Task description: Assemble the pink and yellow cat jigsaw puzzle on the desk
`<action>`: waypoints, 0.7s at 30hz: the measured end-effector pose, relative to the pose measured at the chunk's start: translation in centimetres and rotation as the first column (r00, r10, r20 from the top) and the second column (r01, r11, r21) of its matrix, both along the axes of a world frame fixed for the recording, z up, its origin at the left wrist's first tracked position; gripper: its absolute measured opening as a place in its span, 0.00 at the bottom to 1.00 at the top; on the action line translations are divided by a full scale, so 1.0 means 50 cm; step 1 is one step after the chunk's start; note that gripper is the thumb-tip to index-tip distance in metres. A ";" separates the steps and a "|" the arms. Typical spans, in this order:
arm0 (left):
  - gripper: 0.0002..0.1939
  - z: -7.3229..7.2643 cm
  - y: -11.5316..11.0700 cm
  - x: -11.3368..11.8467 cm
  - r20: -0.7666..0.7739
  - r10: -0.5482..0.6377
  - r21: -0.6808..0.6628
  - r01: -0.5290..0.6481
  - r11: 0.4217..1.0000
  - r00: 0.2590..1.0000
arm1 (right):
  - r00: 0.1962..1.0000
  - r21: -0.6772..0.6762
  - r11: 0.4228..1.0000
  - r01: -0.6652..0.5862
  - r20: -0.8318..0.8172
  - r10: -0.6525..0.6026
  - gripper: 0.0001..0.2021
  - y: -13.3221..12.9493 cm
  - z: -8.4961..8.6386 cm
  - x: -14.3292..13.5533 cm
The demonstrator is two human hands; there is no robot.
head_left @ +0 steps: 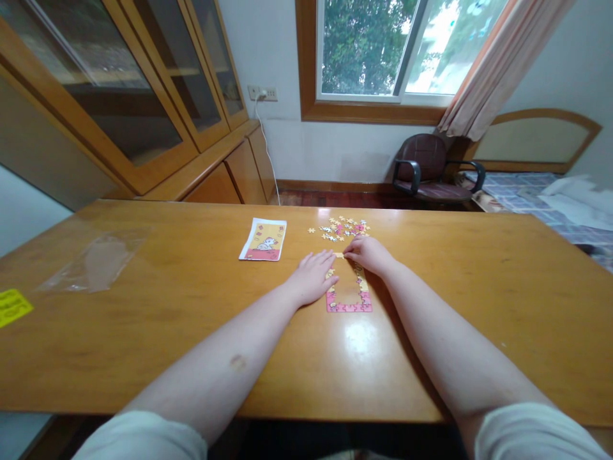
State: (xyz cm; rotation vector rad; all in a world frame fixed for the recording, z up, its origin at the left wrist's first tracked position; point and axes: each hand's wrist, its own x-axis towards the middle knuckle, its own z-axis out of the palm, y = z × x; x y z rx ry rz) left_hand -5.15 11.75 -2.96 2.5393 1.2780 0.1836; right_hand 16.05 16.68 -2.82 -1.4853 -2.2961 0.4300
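A rectangular puzzle border [349, 307], pink at the bottom and yellow higher up, lies on the wooden table with bare wood inside it. My left hand [313, 277] rests flat over its upper left side, fingers spread. At the top edge, my right hand [368, 253] has its fingertips pinched together beside a pale yellow piece; whether something is between them is too small to tell. Loose puzzle pieces [339, 229] are scattered just beyond both hands. Left of them lies a picture card [264, 240] with a white animal on yellow and pink.
On the left of the table [182, 332] lie a clear plastic bag [103, 259] and a yellow label [14, 307]. A glass-door cabinet [143, 96] stands behind at the left. Past the far edge are a chair [428, 167] and a bed [531, 198].
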 end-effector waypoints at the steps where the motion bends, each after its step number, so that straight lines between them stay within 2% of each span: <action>1: 0.31 0.000 0.000 0.000 0.002 0.001 -0.001 -0.001 1.000 1.000 | 1.000 0.007 1.000 -0.003 0.019 0.003 0.05 0.000 -0.002 -0.001; 5: 0.31 0.003 -0.002 0.002 0.011 0.002 -0.005 -0.002 1.000 1.000 | 1.000 0.047 0.999 -0.015 0.017 0.014 0.05 -0.004 0.005 -0.001; 8: 0.31 0.004 -0.002 0.001 0.024 0.013 -0.016 -0.013 1.000 1.000 | 0.995 0.053 0.996 0.067 -0.073 -0.063 0.07 -0.008 0.011 0.003; 11: 0.32 0.003 -0.001 -0.002 0.046 0.021 -0.024 -0.020 1.000 0.999 | 0.979 0.051 0.987 0.155 -0.144 -0.146 0.07 -0.008 0.002 0.008; 14: 0.31 0.002 0.000 -0.004 0.075 0.030 -0.025 -0.029 0.999 0.997 | 0.959 0.138 0.972 0.193 -0.235 -0.157 0.07 -0.009 0.000 0.013; 16: 0.30 0.002 0.001 -0.005 0.092 0.035 -0.028 -0.032 0.999 0.995 | 0.947 0.244 0.950 0.192 -0.302 -0.114 0.08 -0.015 0.023 0.016; 18: 0.29 0.004 0.001 -0.005 0.105 0.038 -0.030 -0.035 0.999 0.994 | 0.949 0.334 0.931 0.147 -0.312 -0.038 0.09 -0.028 0.070 0.018; 20: 0.27 0.007 0.002 -0.006 0.126 0.043 -0.022 -0.040 0.999 0.991 | 0.963 0.358 0.928 0.102 -0.270 -0.001 0.09 -0.045 0.127 0.021; 21: 0.26 0.008 0.003 -0.007 0.144 0.051 -0.011 -0.050 0.999 0.988 | 0.964 0.334 0.935 0.120 -0.263 -0.029 0.10 -0.054 0.151 0.021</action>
